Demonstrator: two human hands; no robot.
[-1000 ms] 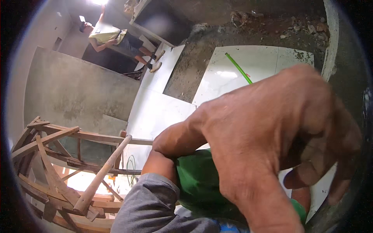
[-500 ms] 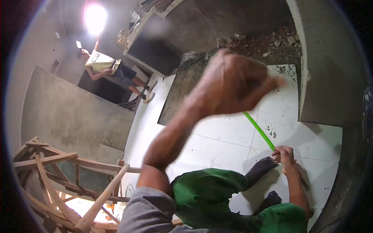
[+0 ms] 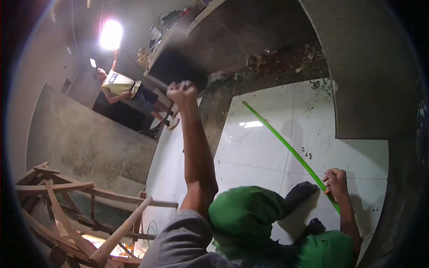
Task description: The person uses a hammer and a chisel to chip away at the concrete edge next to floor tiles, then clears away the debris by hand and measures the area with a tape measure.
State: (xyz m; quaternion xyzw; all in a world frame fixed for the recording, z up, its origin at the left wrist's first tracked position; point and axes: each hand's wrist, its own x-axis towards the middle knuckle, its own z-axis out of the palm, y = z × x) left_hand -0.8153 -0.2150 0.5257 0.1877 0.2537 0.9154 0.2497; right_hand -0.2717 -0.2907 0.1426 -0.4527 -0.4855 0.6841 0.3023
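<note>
A long, thin green stick (image 3: 286, 144) slants across the white floor tiles (image 3: 259, 145). Its far end lies on the tiles and its near end reaches past my right wrist. My right hand (image 3: 337, 181), low at the right, has its fingers curled closed at the near part of the stick. A small orange patch shows on the stick there. My left hand (image 3: 183, 93) is raised on an outstretched arm, away from the stick. Its fingers are bunched closed and slightly blurred; what they hold, if anything, I cannot make out.
A person (image 3: 120, 87) stands at the far left, one arm raised by a bright lamp (image 3: 111, 35). A wooden frame (image 3: 120, 228) stands at the lower left. Rubble (image 3: 308, 58) lies along the back wall, and a grey wall corner (image 3: 357, 107) juts in at right.
My left hand has swung left and away from above the stick, uncovering its far part. The stick now extends nearer, past my right hand, which has shifted slightly right.
</note>
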